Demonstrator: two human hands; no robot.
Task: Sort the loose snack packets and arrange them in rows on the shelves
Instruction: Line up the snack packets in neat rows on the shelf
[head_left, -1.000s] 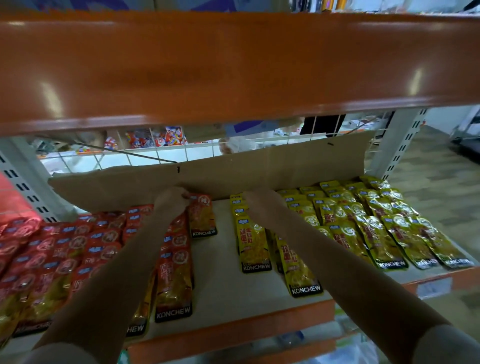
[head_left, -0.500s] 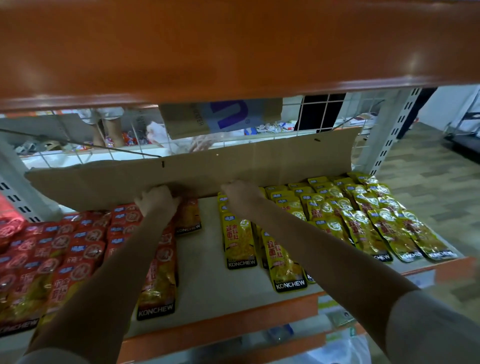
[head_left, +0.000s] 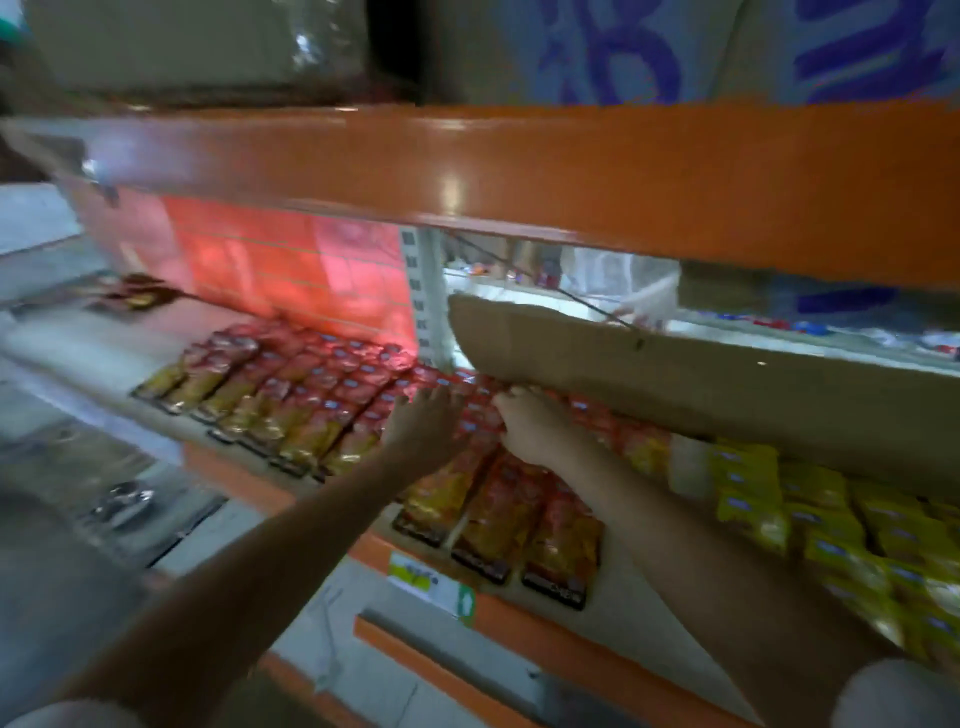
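Red snack packets (head_left: 311, 395) lie in overlapping rows on the middle shelf (head_left: 613, 597), and yellow packets (head_left: 810, 514) fill its right part. My left hand (head_left: 423, 431) rests flat on the red packets with fingers spread. My right hand (head_left: 535, 428) reaches in beside it, its fingers curled on red packets at the lower edge of the cardboard sheet (head_left: 701, 384) at the shelf's back. Whether it grips a packet is blurred. Three red packets (head_left: 498, 530) lie in front, near the shelf's edge.
The orange beam (head_left: 519, 171) of the upper shelf hangs right over my hands. A white upright post (head_left: 423, 296) stands behind the red packets. A price label (head_left: 431, 582) sticks to the shelf's front edge. Lower shelves (head_left: 119, 499) show at the left.
The view has swung left and is blurred. Both hands have shifted left from the gap between red and yellow packets onto the red rows, now close together.
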